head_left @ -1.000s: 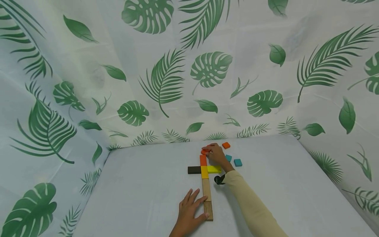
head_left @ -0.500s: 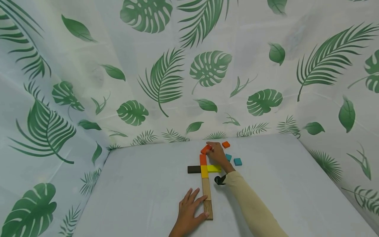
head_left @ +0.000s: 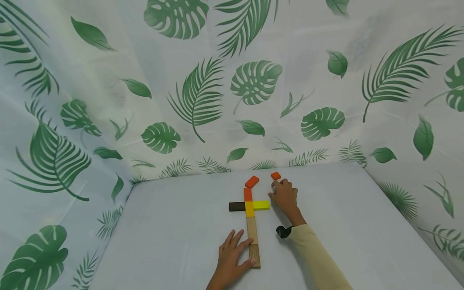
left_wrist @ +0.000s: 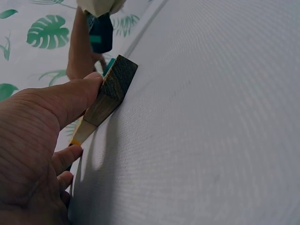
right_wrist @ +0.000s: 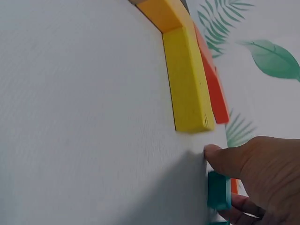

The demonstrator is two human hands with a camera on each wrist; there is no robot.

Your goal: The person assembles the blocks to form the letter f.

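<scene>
A row of flat blocks runs up the table. My left hand [head_left: 229, 255] rests along the two wooden blocks [head_left: 254, 256] at the near end, thumb and a fingertip touching them. Above these come an orange-yellow block [head_left: 249, 209], flanked by a dark brown block [head_left: 237, 206] and a yellow block [head_left: 262, 205], then a red-orange block [head_left: 248, 195]. Another red-orange block [head_left: 251, 181] lies slanted at the far end. My right hand [head_left: 285, 197] is over the teal blocks, hidden in the head view. In the right wrist view one teal block [right_wrist: 219, 190] shows between thumb and fingers, apparently not pinched.
A small orange-red square block [head_left: 276, 175] lies just beyond the right fingertips. The white table [head_left: 174, 229] meets a leaf-patterned curtain [head_left: 203, 80] at its back edge. A black wrist camera [head_left: 282, 232] sits by the right sleeve.
My right hand has let go of the slanted red-orange block, which stays at the row's end. It has moved right and nearer, over the teal blocks. My left hand has stayed in place.
</scene>
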